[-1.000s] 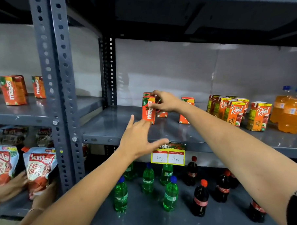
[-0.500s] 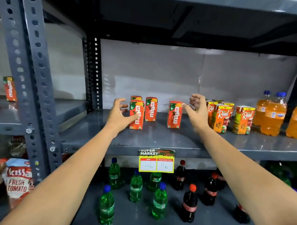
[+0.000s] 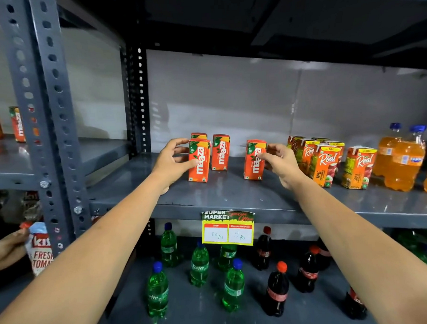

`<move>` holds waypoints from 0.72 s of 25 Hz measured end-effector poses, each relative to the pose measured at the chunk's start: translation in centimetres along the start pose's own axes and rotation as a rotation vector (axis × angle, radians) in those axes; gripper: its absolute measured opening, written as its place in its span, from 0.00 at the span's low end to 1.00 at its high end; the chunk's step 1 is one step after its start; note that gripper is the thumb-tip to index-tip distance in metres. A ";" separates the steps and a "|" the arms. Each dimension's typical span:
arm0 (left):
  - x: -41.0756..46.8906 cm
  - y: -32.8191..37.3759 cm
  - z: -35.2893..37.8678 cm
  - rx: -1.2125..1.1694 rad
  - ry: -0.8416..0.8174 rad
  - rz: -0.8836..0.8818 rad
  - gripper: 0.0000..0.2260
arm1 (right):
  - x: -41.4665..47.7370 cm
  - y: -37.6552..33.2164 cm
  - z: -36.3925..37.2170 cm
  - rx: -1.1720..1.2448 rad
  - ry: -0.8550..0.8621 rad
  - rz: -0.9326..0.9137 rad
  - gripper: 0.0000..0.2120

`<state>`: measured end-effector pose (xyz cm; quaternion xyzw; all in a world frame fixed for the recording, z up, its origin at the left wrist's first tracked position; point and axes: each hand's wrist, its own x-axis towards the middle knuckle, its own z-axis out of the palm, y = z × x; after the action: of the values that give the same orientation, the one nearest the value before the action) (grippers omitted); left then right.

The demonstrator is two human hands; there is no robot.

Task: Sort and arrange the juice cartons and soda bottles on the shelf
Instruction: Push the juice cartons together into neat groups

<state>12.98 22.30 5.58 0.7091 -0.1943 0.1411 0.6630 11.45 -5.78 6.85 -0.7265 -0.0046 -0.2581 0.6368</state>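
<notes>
"maaza" is printed in white up the front of the orange carton touched by the left hand, with "10/-" at its top corner; the same is read on the carton at the right hand and the carton between the hands. right of the right hand, "real" and "apple" are shown on two cartons. below the hands, a shelf tag is marked "super market", "mrp", "discounted price". "sprite" is seen on a green bottle; "fresh" on a pouch far left of the left hand.
</notes>
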 end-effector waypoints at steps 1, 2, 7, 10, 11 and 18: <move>0.1 0.0 0.0 0.000 -0.009 -0.001 0.26 | -0.1 0.0 0.0 0.016 -0.015 -0.009 0.18; 0.1 0.1 0.0 0.005 -0.018 0.000 0.25 | -0.3 0.1 0.2 0.025 -0.039 -0.022 0.17; -0.1 0.3 0.0 0.010 -0.049 0.008 0.25 | -1.0 0.0 2.3 -0.019 -0.208 -0.088 0.17; 0.0 0.3 -0.1 0.016 -0.037 0.020 0.25 | -1.1 -0.2 3.3 -0.045 -0.241 -0.116 0.16; 0.0 0.2 -0.1 0.016 -0.029 0.023 0.25 | -1.1 -0.2 3.5 -0.055 -0.244 -0.123 0.16; 0.4 0.0 -0.1 0.017 -0.024 0.018 0.24 | -1.1 -0.2 4.8 -0.097 -0.264 -0.151 0.14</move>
<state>13.33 22.39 5.73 0.7146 -0.2072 0.1403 0.6532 12.20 -0.93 6.35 -0.7815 -0.1303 -0.2073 0.5738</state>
